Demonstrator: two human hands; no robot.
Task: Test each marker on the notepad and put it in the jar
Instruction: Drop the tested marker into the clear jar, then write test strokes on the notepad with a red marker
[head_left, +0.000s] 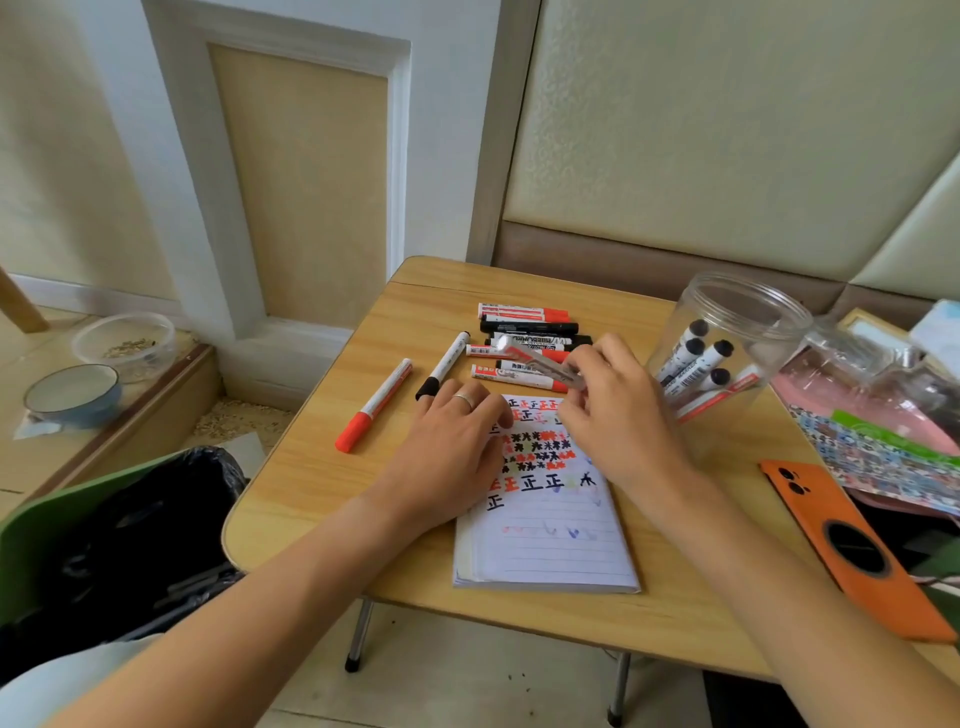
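Note:
A lined notepad (550, 540) lies on the small wooden table (322, 467), its upper half covered in red and black test marks. My left hand (457, 441) rests flat on the pad's left side, a ring on one finger. Just above the pad's top edge, my right hand (613, 410) pinches a white marker (530, 358), blurred and tilted. A pile of red and black markers (524, 338) lies behind it. A clear plastic jar (727, 322) at the right, tilted, holds several markers with black caps.
A red-capped marker (374, 405) and a black-capped marker (444, 366) lie loose at the left of the pad. An orange phone (852, 556) lies at the right front. Colourful packets (883, 441) crowd the far right. A green bin with a black bag (130, 530) stands left of the table.

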